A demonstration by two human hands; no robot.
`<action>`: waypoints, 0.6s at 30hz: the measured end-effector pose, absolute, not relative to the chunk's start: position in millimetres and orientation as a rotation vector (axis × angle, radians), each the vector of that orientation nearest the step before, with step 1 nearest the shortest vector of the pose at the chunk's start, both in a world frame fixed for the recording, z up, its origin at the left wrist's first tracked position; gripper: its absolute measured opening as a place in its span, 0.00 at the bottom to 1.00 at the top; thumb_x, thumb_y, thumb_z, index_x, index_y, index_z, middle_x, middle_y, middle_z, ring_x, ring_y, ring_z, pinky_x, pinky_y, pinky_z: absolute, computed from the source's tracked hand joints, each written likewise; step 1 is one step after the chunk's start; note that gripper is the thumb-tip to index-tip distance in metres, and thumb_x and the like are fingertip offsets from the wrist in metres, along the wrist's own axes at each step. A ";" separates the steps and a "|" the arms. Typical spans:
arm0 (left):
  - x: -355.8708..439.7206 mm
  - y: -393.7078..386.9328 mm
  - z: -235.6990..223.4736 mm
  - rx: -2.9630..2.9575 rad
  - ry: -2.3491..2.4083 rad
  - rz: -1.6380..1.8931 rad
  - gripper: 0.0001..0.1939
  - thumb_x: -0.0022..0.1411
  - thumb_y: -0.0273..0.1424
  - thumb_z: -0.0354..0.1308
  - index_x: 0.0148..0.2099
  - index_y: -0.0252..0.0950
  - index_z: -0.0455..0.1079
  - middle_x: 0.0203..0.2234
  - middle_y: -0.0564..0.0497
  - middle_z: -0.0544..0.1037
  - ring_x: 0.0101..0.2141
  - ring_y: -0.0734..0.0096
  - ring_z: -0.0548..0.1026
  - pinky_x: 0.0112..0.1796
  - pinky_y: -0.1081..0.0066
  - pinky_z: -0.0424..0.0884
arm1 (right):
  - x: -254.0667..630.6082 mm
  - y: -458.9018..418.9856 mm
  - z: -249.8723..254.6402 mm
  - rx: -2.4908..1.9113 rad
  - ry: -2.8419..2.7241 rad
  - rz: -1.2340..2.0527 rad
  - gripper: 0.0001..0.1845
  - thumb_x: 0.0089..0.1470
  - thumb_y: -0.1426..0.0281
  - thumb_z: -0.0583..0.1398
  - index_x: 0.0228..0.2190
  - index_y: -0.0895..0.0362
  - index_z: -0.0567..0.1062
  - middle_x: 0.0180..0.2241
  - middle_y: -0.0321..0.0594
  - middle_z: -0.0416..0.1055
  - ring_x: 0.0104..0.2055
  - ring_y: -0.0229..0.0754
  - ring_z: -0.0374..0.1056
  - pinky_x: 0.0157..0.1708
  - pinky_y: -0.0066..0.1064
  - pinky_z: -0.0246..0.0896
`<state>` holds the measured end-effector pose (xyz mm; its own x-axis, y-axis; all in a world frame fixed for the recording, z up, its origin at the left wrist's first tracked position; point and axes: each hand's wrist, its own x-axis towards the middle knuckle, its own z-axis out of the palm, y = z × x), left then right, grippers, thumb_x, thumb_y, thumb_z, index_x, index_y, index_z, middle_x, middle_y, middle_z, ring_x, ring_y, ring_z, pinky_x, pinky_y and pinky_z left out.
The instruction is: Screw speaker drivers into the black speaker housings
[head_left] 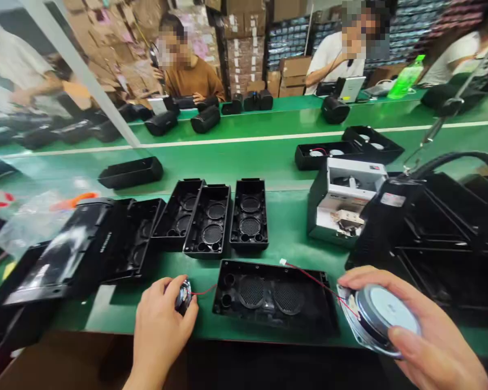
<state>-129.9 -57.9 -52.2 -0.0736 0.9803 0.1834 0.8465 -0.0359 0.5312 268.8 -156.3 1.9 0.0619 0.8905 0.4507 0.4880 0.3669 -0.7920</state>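
Note:
A round metal speaker driver (pixel 384 314) with a silvery magnet is gripped in my right hand (pixel 435 341), fingers on top and thumb below. Its thin red and black wires run left to a white plug (pixel 283 262). My left hand (pixel 165 317) pinches a second, smaller-looking speaker driver (pixel 183 296), with a red wire trailing from it to the right. Between my hands an open black speaker housing (pixel 274 325) lies at the table's front edge, showing two round mesh grilles and two small round holes at its left end.
Several similar black housings (pixel 251 214) stand behind on the green table (pixel 287 227). A grey-white open-fronted electric unit (pixel 352 189) and black crates (pixel 435 238) are at the right. Black cases and clear plastic (pixel 36 222) lie left. Co-workers (pixel 193 78) sit across a green conveyor (pixel 248 154).

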 end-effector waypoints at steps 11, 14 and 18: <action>-142.0 -58.7 -69.7 2.032 1.924 0.959 0.21 0.80 0.40 0.45 0.49 0.40 0.78 0.47 0.45 0.82 0.49 0.56 0.80 0.50 0.56 0.77 | 243.9 -142.4 -0.8 -1.330 -1.579 0.535 0.36 0.64 0.36 0.56 0.54 0.51 0.78 0.49 0.52 0.78 0.46 0.55 0.79 0.41 0.38 0.82; -158.2 -62.1 -65.4 2.199 1.778 0.853 0.15 0.76 0.42 0.55 0.54 0.43 0.78 0.51 0.46 0.80 0.51 0.53 0.79 0.53 0.53 0.75 | 244.2 -137.0 -2.9 -1.365 -1.867 0.336 0.33 0.64 0.40 0.60 0.55 0.51 0.77 0.47 0.49 0.72 0.47 0.49 0.75 0.44 0.35 0.79; -180.2 -62.5 -60.3 2.496 1.514 0.583 0.22 0.73 0.41 0.59 0.66 0.49 0.71 0.58 0.47 0.77 0.56 0.50 0.77 0.54 0.50 0.74 | 241.8 -125.4 -5.1 -1.266 -2.114 0.251 0.26 0.64 0.55 0.70 0.55 0.57 0.74 0.46 0.46 0.75 0.47 0.46 0.74 0.47 0.38 0.74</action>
<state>-180.2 -62.5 -60.3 0.4099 0.8792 0.2431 0.8149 -0.4727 0.3354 241.8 -125.4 -5.1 -0.3205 0.8421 0.4338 0.7172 0.5148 -0.4697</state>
